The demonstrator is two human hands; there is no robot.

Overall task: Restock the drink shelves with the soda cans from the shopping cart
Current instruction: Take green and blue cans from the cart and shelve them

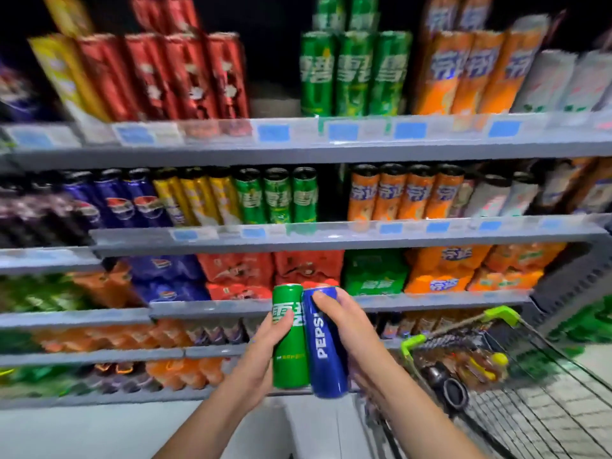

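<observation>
While the left hand [265, 349] grips a green can [289, 339] and the right hand [344, 323] grips a blue can [326, 352], both upright and touching before the shelves [331, 238], the cart [516, 385] stands at right. Shelving comes next: each can needs its matching row.

Glossy painted metal on the green can [290, 339] and the blue Pepsi can [326, 346], both smooth and catching the light. Centre frame, the shelf edges [331, 154] look matt grey, fronted by clear shiny plastic strips holding blue paper tags [273, 132]. Lower shelves carry multipacks [308, 266] in crinkly glossy film. Lower right, the shopping cart [530, 402] is bare wire metal with smooth lime-green plastic corners
</observation>
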